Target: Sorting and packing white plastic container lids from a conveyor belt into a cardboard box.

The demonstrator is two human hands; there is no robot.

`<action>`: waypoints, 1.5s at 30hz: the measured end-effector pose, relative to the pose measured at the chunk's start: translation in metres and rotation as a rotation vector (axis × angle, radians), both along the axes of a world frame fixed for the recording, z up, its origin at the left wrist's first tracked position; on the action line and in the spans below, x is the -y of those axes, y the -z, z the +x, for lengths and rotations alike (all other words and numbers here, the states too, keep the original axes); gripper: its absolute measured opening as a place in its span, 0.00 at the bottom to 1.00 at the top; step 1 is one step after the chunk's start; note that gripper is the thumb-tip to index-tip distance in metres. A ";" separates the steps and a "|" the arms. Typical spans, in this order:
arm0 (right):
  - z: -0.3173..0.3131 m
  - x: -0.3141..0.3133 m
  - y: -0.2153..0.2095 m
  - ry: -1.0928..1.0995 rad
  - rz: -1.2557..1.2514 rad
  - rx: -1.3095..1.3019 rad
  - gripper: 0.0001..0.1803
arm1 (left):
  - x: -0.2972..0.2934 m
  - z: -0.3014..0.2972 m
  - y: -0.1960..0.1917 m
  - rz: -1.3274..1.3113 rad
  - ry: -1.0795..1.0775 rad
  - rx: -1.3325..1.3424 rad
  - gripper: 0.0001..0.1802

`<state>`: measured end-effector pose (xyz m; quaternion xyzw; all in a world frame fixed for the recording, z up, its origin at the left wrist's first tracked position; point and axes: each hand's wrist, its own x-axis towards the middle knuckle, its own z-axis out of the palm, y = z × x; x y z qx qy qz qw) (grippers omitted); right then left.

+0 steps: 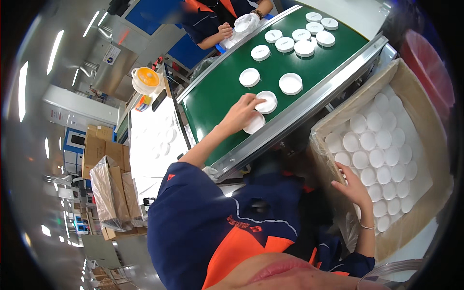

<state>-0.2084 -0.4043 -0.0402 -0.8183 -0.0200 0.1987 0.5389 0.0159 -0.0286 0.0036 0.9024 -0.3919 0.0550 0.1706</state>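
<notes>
Some fingers of the left hand, mid-frame, touch a white lid on the green belt; I cannot tell whether they grip. Farther right, the right hand lies loosely open at the edge of a box of packed discs.

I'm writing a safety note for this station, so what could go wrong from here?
The left hand is at two white discs close to the belt's metal rail; a slip might knock one against it.

The right hand is over one side of the open box, beside rows of white round pieces; brushing them could disturb the rows.

Farther along the belt, clustered discs might bump each other if nudged.
</notes>
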 end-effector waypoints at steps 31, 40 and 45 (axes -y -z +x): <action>-0.007 0.005 0.007 -0.016 -0.099 0.118 0.34 | -0.029 0.073 0.031 0.246 -0.416 0.294 0.27; -0.012 0.009 0.013 0.009 -0.148 0.131 0.33 | -0.010 0.069 0.016 0.011 -0.208 -0.280 0.39; -0.015 0.011 0.001 0.014 -0.199 0.110 0.32 | 0.050 0.037 -0.011 0.256 -0.089 -0.136 0.37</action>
